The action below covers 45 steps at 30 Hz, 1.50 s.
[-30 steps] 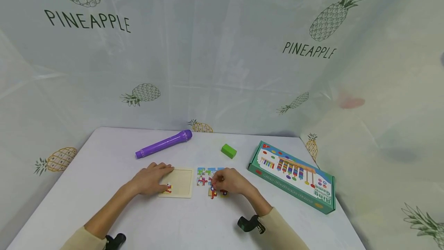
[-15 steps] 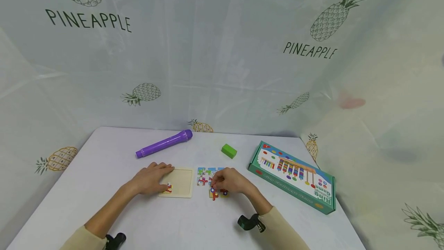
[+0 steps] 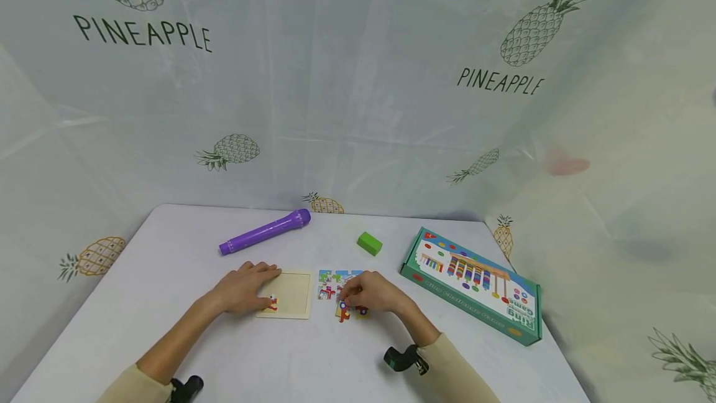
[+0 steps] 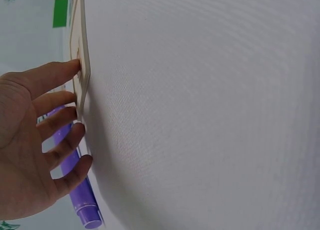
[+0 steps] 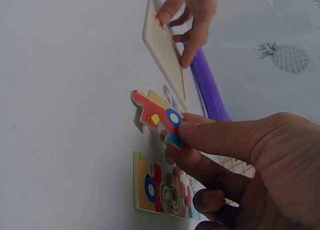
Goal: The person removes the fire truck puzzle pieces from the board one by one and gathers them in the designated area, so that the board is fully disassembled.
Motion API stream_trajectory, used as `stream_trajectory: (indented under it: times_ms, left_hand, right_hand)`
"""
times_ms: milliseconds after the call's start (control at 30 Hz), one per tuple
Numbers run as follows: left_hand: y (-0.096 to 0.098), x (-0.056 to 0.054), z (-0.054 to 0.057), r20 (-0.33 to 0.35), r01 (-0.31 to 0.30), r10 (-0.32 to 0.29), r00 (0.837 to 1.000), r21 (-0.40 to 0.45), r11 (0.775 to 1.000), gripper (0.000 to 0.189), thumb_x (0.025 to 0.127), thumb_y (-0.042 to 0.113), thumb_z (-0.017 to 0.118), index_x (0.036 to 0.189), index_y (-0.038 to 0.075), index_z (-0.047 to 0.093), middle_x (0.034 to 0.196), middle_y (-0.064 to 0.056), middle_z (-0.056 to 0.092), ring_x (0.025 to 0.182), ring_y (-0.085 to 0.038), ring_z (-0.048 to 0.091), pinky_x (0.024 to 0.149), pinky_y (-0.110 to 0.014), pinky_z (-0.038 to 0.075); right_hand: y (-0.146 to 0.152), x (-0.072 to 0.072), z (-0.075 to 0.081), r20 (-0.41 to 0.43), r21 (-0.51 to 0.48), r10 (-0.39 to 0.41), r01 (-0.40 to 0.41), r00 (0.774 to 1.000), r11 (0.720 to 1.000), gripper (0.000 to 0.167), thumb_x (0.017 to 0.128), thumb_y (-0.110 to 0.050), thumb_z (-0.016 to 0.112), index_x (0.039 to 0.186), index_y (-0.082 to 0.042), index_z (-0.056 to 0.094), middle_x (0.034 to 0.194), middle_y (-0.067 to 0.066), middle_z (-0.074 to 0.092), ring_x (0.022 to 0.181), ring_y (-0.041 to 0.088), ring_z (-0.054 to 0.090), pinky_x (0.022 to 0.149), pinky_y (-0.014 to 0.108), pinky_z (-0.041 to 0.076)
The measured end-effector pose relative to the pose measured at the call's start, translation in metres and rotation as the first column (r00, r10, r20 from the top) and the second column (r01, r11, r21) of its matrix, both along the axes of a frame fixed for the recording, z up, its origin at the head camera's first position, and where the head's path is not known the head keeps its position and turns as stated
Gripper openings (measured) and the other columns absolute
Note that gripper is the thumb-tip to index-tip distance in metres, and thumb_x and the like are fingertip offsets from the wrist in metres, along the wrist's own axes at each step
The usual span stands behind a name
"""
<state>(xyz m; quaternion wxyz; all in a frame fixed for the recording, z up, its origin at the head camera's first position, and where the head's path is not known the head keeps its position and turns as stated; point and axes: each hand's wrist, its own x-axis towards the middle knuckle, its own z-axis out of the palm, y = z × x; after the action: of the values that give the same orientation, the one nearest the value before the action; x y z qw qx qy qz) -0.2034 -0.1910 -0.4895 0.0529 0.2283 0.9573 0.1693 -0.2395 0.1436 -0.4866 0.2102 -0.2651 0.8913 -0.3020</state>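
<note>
My right hand (image 3: 369, 291) pinches a puzzle piece (image 5: 152, 109) between thumb and index finger. The piece is red with a blue and white wheel, and it is lifted off the table at a tilt. Just beside it lie the other puzzle pieces (image 3: 326, 291), partly hidden under the hand. My left hand (image 3: 240, 289) rests on the left side of a pale wooden puzzle board (image 3: 294, 294). Its thumb presses near a small red and yellow piece (image 3: 273, 305) in the board's lower left corner, while the fingers lie spread along the board's edge.
A purple toy microphone (image 3: 264, 232) lies behind the board. Farther right are a green block (image 3: 369, 243) and a green boxed toy (image 3: 472, 285). Behind the white table (image 3: 291, 359) hangs a pineapple-print curtain (image 3: 347, 79).
The puzzle piece in my right hand shifts and tilts very slightly. Both hands stay in nearly the same place, with the left still on the board.
</note>
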Motion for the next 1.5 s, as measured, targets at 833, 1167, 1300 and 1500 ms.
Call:
stream_trajectory:
  times_ms: [833, 1167, 1300, 1500]
  left_hand:
    - [0.0006, 0.0014, 0.0005, 0.004, -0.008, 0.008, 1.0, 0.011, 1.0, 0.065, 0.085, 0.033, 0.078, 0.14, 0.006, 0.058, 0.141, -0.015, 0.056, 0.119, -0.038, 0.053, 0.086, -0.06, 0.048]
    - [0.0, 0.0014, 0.0008, 0.001, 0.0, 0.0, 1.0, 0.01, 1.0, 0.065, 0.085, 0.033, 0.078, 0.14, 0.005, 0.058, 0.141, -0.016, 0.056, 0.119, -0.039, 0.053, 0.086, -0.06, 0.048]
    - [-0.0005, 0.001, -0.0001, 0.0, 0.0, 0.0, 1.0, 0.008, 1.0, 0.065, 0.085, 0.033, 0.078, 0.141, 0.006, 0.057, 0.141, -0.016, 0.056, 0.12, -0.04, 0.052, 0.087, -0.061, 0.048]
    - [-0.0004, 0.0, -0.0016, 0.004, -0.002, 0.002, 1.0, 0.007, 1.0, 0.065, 0.085, 0.034, 0.078, 0.141, 0.007, 0.058, 0.141, -0.014, 0.056, 0.12, -0.038, 0.052, 0.087, -0.06, 0.048]
  right_hand:
    - [0.0007, 0.0023, -0.0006, -0.002, -0.019, 0.006, -0.006, 1.0, 1.0, 0.006, 0.091, -0.021, 0.074, 0.087, -0.019, 0.072, 0.072, -0.01, 0.062, 0.065, 0.005, 0.052, 0.059, 0.021, 0.041]
    - [0.0001, 0.0037, 0.0001, 0.003, -0.008, -0.021, 0.021, 1.0, 1.0, 0.006, 0.091, -0.019, 0.075, 0.085, -0.019, 0.073, 0.071, -0.009, 0.06, 0.066, 0.007, 0.051, 0.059, 0.022, 0.041]
    - [-0.0011, 0.0051, -0.0002, -0.022, 0.012, -0.027, 0.027, 0.999, 1.0, 0.007, 0.09, -0.019, 0.075, 0.084, -0.018, 0.072, 0.07, -0.01, 0.061, 0.065, 0.006, 0.051, 0.059, 0.022, 0.041]
    - [-0.0022, 0.0056, -0.0033, -0.036, 0.024, -0.039, 0.04, 0.999, 0.999, 0.009, 0.089, -0.019, 0.076, 0.081, -0.019, 0.072, 0.069, -0.01, 0.062, 0.063, 0.006, 0.051, 0.057, 0.022, 0.04]
